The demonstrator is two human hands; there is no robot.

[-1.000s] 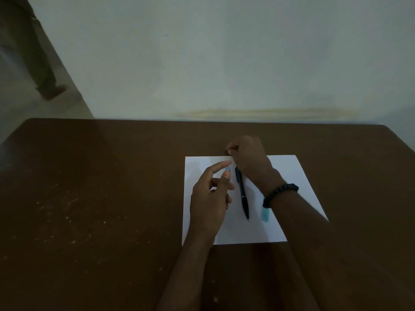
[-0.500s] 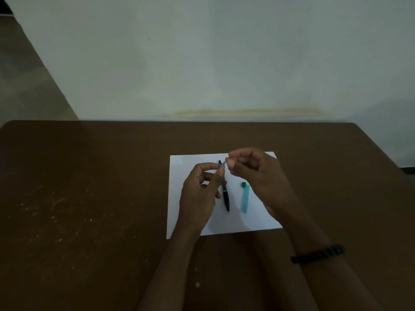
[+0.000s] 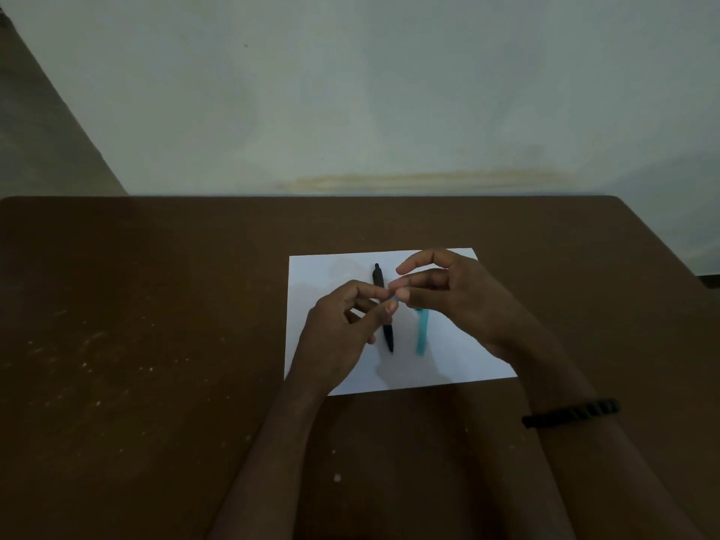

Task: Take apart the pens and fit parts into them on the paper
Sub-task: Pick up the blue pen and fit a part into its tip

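Above white paper [image 3: 331, 274]: left hand [image 3: 339, 337] and right hand [image 3: 459, 302] fingertips pinched together on small pale-blue pen part [image 3: 394, 298]; could slip, being tiny.

black pen [image 3: 383, 305], teal barrel [image 3: 422, 332] flat on paper [image 3: 323, 274].

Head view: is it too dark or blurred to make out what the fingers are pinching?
Head view: dim throughout, no glare; the white paper is the brightest surface; the teal pen barrel looks soft-edged; the small pale part pinched between left hand and right hand is too small to identify.
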